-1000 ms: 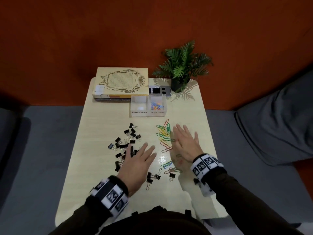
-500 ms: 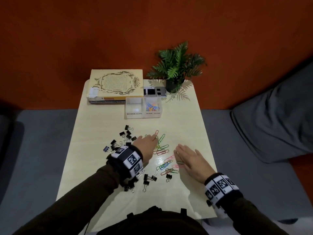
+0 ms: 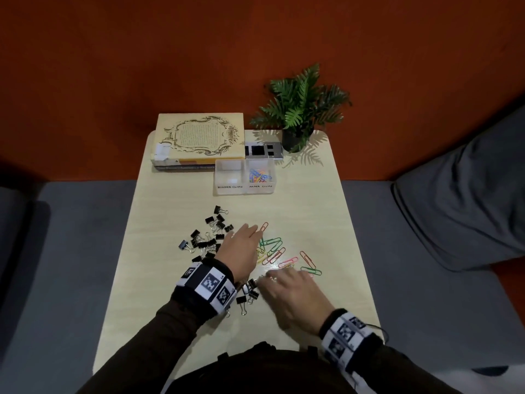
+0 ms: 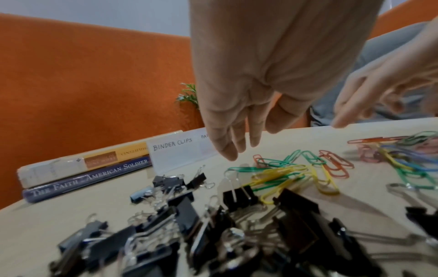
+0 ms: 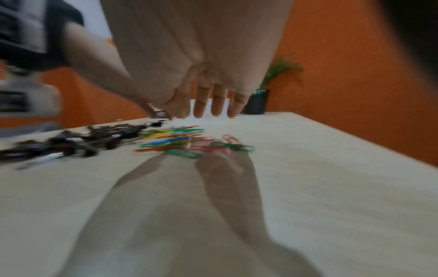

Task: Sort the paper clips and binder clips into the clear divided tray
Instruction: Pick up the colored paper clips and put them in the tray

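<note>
Several black binder clips (image 3: 207, 240) (image 4: 213, 221) lie left of centre on the pale table (image 3: 312, 211). Several coloured paper clips (image 3: 279, 253) (image 4: 296, 168) (image 5: 189, 142) are spread to their right. The clear divided tray (image 3: 244, 180) stands at the back; its compartment labelled binder clips looks empty, and the one labelled paper clips holds a few. My left hand (image 3: 244, 245) (image 4: 239, 136) hovers between the two heaps with straight fingers, holding nothing. My right hand (image 3: 287, 291) (image 5: 208, 108) is low over the near paper clips, fingers extended, with a few binder clips (image 3: 247, 294) at its fingertips.
Two stacked books (image 3: 199, 143) lie at the back left beside a small grey device (image 3: 262, 150). A potted fern (image 3: 301, 109) stands at the back right. Grey cushions (image 3: 454, 194) flank the table, with an orange wall behind.
The left hand has reached forward between the heaps. The right hand has drawn back towards me and to the left, nearer the close binder clips. The paper clips are more spread out.
</note>
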